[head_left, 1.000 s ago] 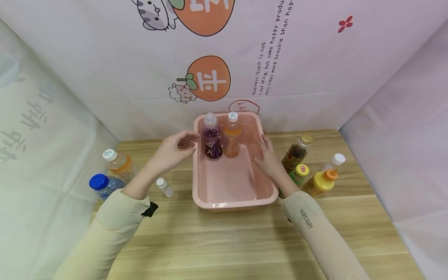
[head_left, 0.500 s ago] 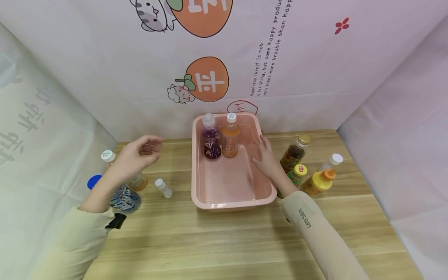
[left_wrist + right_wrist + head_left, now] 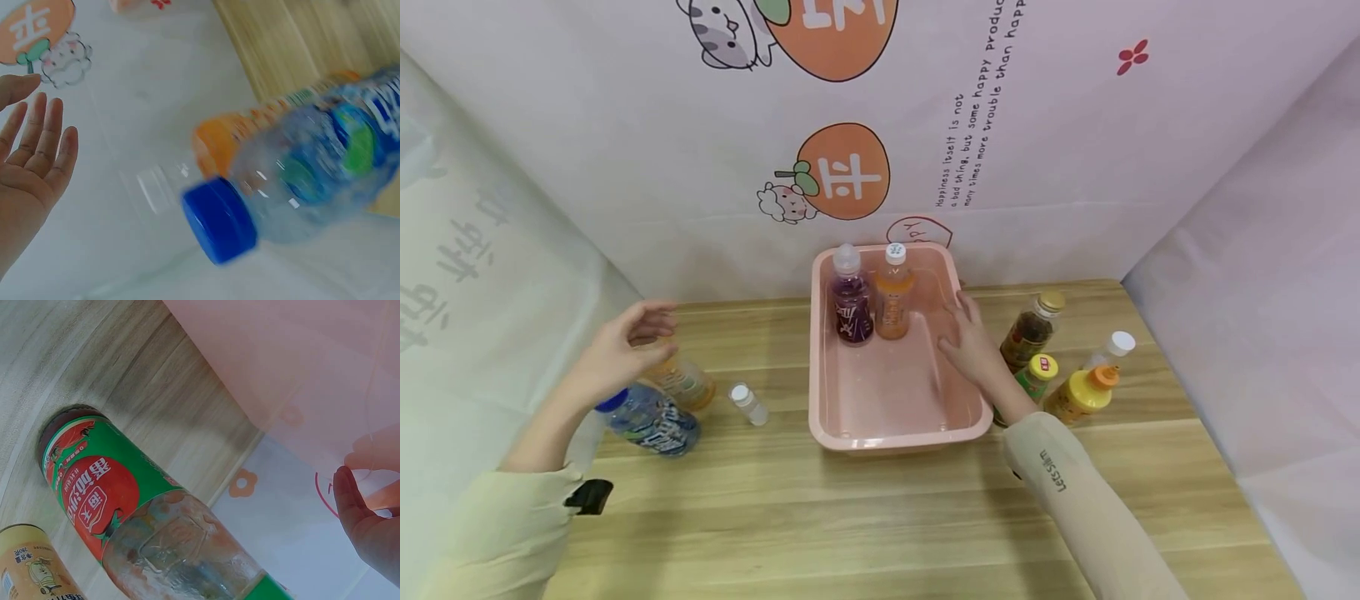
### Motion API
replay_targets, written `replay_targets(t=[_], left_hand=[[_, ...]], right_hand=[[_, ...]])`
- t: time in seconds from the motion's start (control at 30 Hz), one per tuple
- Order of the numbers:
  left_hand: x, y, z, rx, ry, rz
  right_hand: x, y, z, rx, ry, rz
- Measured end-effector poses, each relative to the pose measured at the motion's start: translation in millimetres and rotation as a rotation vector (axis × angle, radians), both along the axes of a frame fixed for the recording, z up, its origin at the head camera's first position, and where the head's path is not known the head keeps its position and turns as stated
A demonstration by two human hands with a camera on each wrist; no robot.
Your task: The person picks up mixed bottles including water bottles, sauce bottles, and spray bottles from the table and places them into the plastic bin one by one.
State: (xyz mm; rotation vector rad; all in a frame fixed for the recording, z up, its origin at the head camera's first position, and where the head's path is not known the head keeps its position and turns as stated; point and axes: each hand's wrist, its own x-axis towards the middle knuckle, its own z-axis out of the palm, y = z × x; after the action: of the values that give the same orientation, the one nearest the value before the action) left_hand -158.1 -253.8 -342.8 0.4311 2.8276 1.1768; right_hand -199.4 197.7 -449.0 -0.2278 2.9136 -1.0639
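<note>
My left hand (image 3: 617,350), fingers loosely bent and holding nothing, is raised at the far left. In the head view it overlaps the top of an orange-labelled drink bottle (image 3: 687,385); a blue drink bottle (image 3: 658,422) stands just below. The left wrist view has the palm (image 3: 31,165) apart from the blue cap (image 3: 220,219). My right hand (image 3: 977,350) grips the right wall of a pink plastic tub (image 3: 820,392), fingers on both sides of it. Inside, a purple drink bottle (image 3: 853,308) and another orange drink bottle (image 3: 893,304) stand at the back left.
A small white-capped bottle (image 3: 749,405) stands left of the tub. To its right are a gold-capped dark bottle (image 3: 1028,335), a green-labelled tomato sauce bottle (image 3: 103,481), a yellow squeeze bottle (image 3: 1081,395) and a white-capped clear bottle (image 3: 1108,350). A printed cloth (image 3: 1037,167) backs the wooden table (image 3: 880,525).
My left hand has moved from the tub's left rim leftwards to above the orange and blue bottles. The right hand has stayed on the tub's right side.
</note>
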Motion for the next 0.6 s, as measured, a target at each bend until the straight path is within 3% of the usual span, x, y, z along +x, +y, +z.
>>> replay_targets(t=[0.27,0.6], left_hand=[[11.8,-34.2,-7.2,-0.085,-0.056,0.075],[21.8,-57.7,-20.4,-0.083,-0.045,0.109]], right_hand=[[0.8,-0.6,0.9,-0.001,-0.004,0.003],[1.4,-0.2,1.0,-0.011,-0.004,0.003]])
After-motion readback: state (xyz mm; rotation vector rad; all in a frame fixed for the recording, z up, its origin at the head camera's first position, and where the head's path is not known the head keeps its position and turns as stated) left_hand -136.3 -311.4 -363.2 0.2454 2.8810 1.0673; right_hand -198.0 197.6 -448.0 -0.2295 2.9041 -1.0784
